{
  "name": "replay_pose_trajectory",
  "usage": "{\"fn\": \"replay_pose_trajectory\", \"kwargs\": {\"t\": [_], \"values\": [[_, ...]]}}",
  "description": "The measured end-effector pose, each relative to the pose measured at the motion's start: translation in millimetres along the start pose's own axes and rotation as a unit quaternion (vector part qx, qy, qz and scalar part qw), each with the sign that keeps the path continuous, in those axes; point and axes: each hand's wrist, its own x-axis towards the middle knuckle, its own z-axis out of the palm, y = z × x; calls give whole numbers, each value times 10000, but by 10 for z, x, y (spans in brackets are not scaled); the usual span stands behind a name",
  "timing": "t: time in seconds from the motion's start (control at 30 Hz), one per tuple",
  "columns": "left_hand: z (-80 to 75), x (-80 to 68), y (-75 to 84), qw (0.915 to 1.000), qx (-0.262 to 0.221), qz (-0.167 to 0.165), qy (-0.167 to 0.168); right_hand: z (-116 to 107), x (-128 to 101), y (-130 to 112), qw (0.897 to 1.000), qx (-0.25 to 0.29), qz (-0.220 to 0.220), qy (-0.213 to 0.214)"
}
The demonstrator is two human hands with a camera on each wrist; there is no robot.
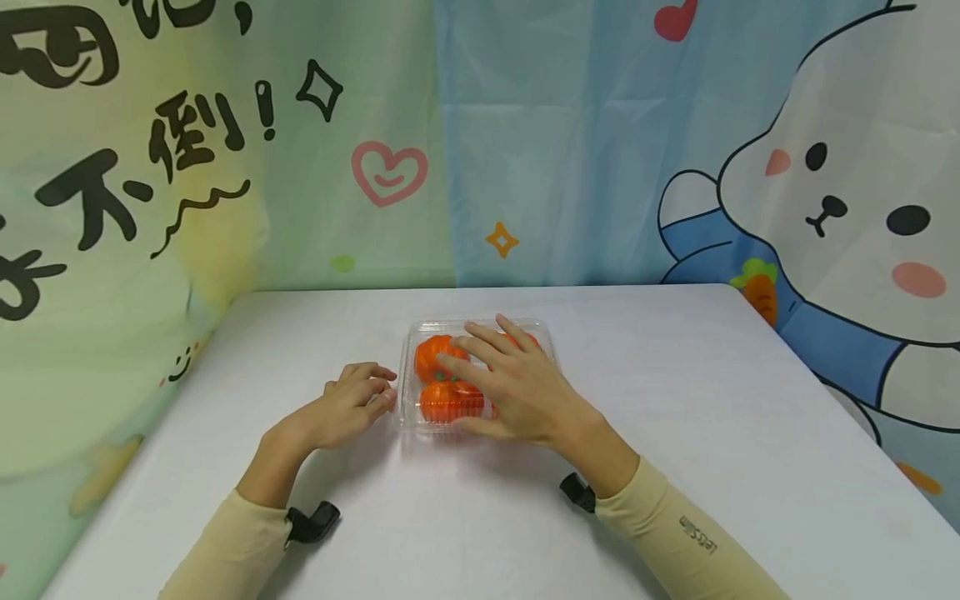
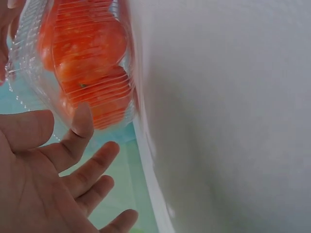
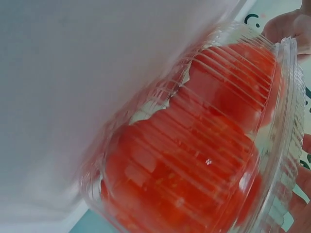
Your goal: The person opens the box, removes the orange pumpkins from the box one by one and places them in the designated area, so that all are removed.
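One printed curtain (image 1: 525,125) hangs behind one white table (image 1: 697,400). One clear plastic box (image 1: 407,400) sits on the table, near its far edge. My right hand (image 1: 517,383) spreads its fingers over the box; my left hand (image 1: 347,410), fingers relaxed, is just beside it. Contact cannot be determined. At least three orange fruits (image 1: 430,357) lie inside.
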Motion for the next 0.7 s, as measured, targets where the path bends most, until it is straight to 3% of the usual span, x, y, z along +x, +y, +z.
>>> {"fn": "replay_pose_trajectory", "kwargs": {"t": [0.3, 0.7], "values": [[-1, -23, 14, 9984, -560, -5, -117, 63, 9, -51, 9999, -21, -147, 40], [-1, -34, 17, 9962, -848, -59, -205, 117, 16, -99, 9991, -56, -393, 120]]}}
